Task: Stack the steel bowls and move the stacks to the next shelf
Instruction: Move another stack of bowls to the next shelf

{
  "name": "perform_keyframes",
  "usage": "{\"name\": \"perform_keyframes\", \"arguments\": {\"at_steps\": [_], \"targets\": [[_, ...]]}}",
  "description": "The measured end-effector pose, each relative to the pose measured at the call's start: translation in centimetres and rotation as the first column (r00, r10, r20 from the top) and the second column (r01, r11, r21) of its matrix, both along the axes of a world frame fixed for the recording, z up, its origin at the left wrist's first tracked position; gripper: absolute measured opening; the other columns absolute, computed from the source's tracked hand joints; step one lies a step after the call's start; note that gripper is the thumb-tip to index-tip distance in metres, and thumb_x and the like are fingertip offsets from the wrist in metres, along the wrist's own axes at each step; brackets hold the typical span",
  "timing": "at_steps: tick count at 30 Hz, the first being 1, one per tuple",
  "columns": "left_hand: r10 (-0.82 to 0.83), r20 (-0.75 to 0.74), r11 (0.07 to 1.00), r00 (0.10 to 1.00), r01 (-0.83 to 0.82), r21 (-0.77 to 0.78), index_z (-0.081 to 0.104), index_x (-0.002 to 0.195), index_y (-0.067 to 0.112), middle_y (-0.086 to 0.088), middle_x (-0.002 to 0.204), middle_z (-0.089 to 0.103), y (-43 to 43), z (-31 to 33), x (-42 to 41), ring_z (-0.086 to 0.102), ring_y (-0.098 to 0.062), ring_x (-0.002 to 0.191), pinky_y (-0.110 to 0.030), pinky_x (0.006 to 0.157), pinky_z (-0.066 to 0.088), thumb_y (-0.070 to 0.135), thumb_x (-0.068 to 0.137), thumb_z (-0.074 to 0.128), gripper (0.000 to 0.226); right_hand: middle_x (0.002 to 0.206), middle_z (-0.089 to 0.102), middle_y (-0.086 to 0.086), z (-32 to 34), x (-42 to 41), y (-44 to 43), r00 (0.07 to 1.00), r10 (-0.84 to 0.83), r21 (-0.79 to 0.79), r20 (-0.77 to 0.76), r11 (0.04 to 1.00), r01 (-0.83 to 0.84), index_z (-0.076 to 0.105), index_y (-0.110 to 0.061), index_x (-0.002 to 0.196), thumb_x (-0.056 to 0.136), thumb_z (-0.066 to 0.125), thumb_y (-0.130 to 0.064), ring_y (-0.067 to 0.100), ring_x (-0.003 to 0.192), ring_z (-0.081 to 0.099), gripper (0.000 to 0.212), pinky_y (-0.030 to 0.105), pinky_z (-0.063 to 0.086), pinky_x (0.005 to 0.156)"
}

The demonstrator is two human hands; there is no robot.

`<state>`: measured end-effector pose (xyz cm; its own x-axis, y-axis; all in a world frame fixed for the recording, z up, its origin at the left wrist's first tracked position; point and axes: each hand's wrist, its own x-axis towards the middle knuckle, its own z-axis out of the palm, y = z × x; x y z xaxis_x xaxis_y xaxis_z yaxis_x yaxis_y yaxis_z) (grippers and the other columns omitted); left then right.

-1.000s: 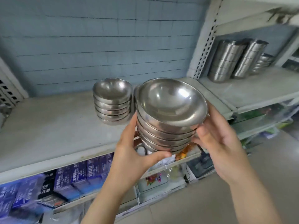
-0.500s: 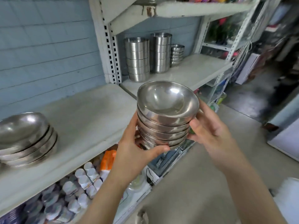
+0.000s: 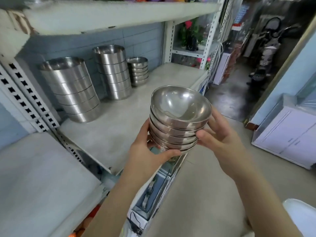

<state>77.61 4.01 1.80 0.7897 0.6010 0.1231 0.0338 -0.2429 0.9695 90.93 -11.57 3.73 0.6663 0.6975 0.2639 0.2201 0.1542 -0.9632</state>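
Observation:
A stack of several shallow steel bowls (image 3: 177,120) is held in the air between both hands, tilted slightly toward me, over the front edge of the right-hand shelf (image 3: 119,127). My left hand (image 3: 148,151) grips the stack's lower left side with the thumb under it. On the right side my right hand (image 3: 220,139) presses against it, thumb on the lower bowls. At the back of that shelf stands a smaller stack of steel bowls (image 3: 138,71).
Two tall stacks of straight-sided steel containers (image 3: 71,89) (image 3: 112,72) stand at the shelf's back left. A perforated white upright (image 3: 25,100) divides this shelf from the left shelf (image 3: 37,177). A higher shelf board (image 3: 111,16) hangs above. An aisle floor and a white cabinet (image 3: 290,134) lie to the right.
My view has swung right from the left shelf to the right-hand shelf. Both hands have carried the bowl stack along; the stack left behind is out of view.

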Motion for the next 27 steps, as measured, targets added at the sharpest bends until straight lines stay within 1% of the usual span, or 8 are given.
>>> {"name": "perform_keyframes", "arguments": {"at_steps": [4, 8, 13, 15, 18, 22, 25, 27], "targets": [[-0.015, -0.017, 1.0, 1.0, 0.014, -0.017, 0.043, 0.13, 0.041, 0.025, 0.108, 0.063, 1.7, -1.1, 7.7, 0.062, 0.014, 0.093, -0.009, 0.077, 0.051, 0.046, 0.045, 0.087, 0.096, 0.153, 0.048, -0.008, -0.7, 7.6, 1.7, 1.0, 0.006, -0.016, 0.021, 1.0, -0.006, 0.036, -0.035, 0.152, 0.071, 0.083, -0.055, 0.025, 0.139, 0.047, 0.096, 0.061, 0.04, 0.109], [0.045, -0.045, 0.999, 0.998, -0.045, -0.006, 0.043, 0.133, 0.036, 0.022, 0.112, 0.065, 4.0, -2.3, 15.7, 0.062, 0.01, 0.1, -0.018, 0.086, 0.052, 0.055, 0.039, 0.088, 0.106, 0.151, 0.05, -0.01, -1.6, 16.6, 4.6, 0.997, 0.069, -0.07, 0.019, 0.995, -0.067, 0.036, -0.034, 0.152, 0.067, 0.086, -0.052, 0.021, 0.138, 0.049, 0.1, 0.056, 0.041, 0.11], [0.184, -0.089, 0.983, 0.979, -0.182, 0.029, 0.044, 0.132, 0.025, 0.012, 0.117, 0.065, 7.3, -3.6, 25.2, 0.063, -0.001, 0.107, -0.024, 0.093, 0.051, 0.052, 0.044, 0.091, 0.104, 0.14, 0.056, -0.022, -2.2, 28.3, 9.3, 0.977, 0.206, -0.183, 0.05, 0.964, -0.194, 0.046, -0.042, 0.143, 0.072, 0.085, -0.031, 0.007, 0.126, 0.058, 0.082, 0.045, 0.047, 0.108], [0.234, -0.103, 0.972, 0.967, -0.231, 0.041, 0.044, 0.131, 0.02, 0.013, 0.115, 0.064, 8.6, -4.1, 28.6, 0.062, -0.003, 0.106, -0.018, 0.09, 0.05, 0.041, 0.05, 0.092, 0.097, 0.14, 0.056, -0.024, -2.5, 32.4, 11.4, 0.964, 0.263, -0.204, 0.05, 0.947, -0.248, 0.046, -0.045, 0.14, 0.072, 0.085, -0.034, 0.007, 0.128, 0.056, 0.079, 0.044, 0.045, 0.11], [0.296, -0.122, 0.955, 0.947, -0.289, 0.069, 0.041, 0.131, 0.018, 0.016, 0.11, 0.06, 10.8, -4.7, 32.9, 0.061, -0.001, 0.102, -0.01, 0.084, 0.048, 0.034, 0.056, 0.092, 0.092, 0.145, 0.052, -0.023, -3.2, 37.5, 15.0, 0.947, 0.318, -0.254, 0.043, 0.92, -0.298, 0.042, -0.043, 0.146, 0.066, 0.085, -0.047, 0.012, 0.129, 0.056, 0.091, 0.048, 0.044, 0.11], [0.36, -0.155, 0.932, 0.92, -0.361, 0.018, 0.039, 0.136, 0.017, 0.012, 0.119, 0.062, 14.3, -5.9, 37.0, 0.062, -0.007, 0.109, -0.033, 0.096, 0.051, 0.05, 0.044, 0.091, 0.111, 0.147, 0.05, -0.02, -4.1, 42.3, 19.7, 0.916, 0.401, -0.246, 0.024, 0.89, -0.384, 0.042, -0.042, 0.144, 0.073, 0.086, -0.033, 0.013, 0.133, 0.053, 0.084, 0.046, 0.041, 0.114], [0.394, -0.184, 0.917, 0.9, -0.399, 0.013, 0.04, 0.134, 0.017, 0.011, 0.118, 0.063, 16.7, -6.6, 39.4, 0.063, -0.007, 0.107, -0.035, 0.096, 0.051, 0.043, 0.046, 0.093, 0.106, 0.143, 0.053, -0.023, -4.6, 45.2, 22.7, 0.9, 0.436, -0.242, -0.008, 0.873, -0.424, 0.045, -0.048, 0.137, 0.064, 0.087, -0.044, 0.01, 0.13, 0.055, 0.085, 0.042, 0.041, 0.114], [0.41, -0.179, 0.91, 0.894, -0.414, 0.016, 0.039, 0.134, 0.015, 0.011, 0.118, 0.063, 18.1, -7.0, 40.8, 0.062, -0.006, 0.108, -0.032, 0.096, 0.05, 0.039, 0.049, 0.094, 0.105, 0.141, 0.054, -0.025, -5.1, 46.9, 24.5, 0.88, 0.475, -0.225, -0.007, 0.857, -0.464, 0.048, -0.049, 0.134, 0.067, 0.088, -0.042, 0.01, 0.132, 0.054, 0.078, 0.039, 0.041, 0.113]]}}
